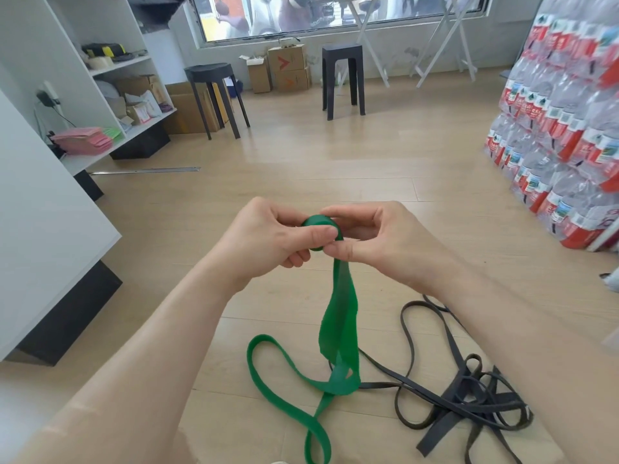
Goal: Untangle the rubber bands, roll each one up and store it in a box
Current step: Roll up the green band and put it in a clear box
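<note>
- Both hands were raised together in the middle of the view, above the wooden floor point(301, 155), meeting on one end of the green band point(341, 316).
- That end was wound into a small tight roll, held between the two hands.
- Left hand point(274, 239) gripped the roll from the left, thumb laid across its near face and the other fingers curled behind and under it.
- Right hand point(378, 242) pinched the band at the right edge of the roll, thumb and forefinger closed where the loose length left it; the remaining fingers were curled.
- From the roll the green band hung straight down as a flat doubled strip, twisted once near the floor, then ran left and near in a wide open loop lying on the boards.
- Black bands point(469, 393) lay in a tangled heap on the floor, near right, just beside the green band's lower twist; one black strand passed under or against it, and I could not tell which.
- Far left stood a shelf unit point(110, 61) with assorted items, and a white cabinet point(43, 229) sat nearer on the left.
- Two dark stools point(343, 75) and some cardboard boxes point(288, 68) stood far off beneath the window point(335, 11).
- Packs of bottled water point(562, 128) were stacked high along the right.
</note>
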Available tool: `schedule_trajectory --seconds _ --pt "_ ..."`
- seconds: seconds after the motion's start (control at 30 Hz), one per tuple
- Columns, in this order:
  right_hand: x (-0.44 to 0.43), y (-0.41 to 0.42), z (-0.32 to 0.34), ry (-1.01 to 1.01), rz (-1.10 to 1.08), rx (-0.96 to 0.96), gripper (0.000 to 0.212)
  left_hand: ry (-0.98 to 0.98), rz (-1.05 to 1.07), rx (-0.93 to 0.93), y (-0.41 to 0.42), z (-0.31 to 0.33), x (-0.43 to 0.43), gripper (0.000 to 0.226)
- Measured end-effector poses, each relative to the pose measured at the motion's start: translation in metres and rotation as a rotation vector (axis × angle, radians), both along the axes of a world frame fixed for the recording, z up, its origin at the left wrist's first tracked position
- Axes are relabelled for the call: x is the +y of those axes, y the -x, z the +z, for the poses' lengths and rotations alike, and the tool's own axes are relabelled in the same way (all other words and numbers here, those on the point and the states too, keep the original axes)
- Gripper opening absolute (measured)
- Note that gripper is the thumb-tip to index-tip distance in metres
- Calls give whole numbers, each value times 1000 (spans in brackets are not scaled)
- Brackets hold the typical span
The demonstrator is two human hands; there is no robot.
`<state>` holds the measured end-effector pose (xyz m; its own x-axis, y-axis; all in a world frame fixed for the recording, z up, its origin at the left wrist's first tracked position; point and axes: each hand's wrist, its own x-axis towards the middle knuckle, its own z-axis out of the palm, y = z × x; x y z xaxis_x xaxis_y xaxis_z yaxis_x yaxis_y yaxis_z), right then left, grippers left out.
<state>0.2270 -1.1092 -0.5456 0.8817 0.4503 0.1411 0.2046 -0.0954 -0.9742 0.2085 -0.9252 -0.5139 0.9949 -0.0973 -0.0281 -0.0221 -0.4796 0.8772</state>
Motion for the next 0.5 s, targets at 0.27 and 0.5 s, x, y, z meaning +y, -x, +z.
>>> schedule_trajectory --seconds 0.27,0.5 --pt "12 4 1 -215 -88 -32 29 224 60 -29 4 3 -7 36" --pt "14 1 0 -281 -178 -2 36 280 -18 -42 3 -1 -13 49"
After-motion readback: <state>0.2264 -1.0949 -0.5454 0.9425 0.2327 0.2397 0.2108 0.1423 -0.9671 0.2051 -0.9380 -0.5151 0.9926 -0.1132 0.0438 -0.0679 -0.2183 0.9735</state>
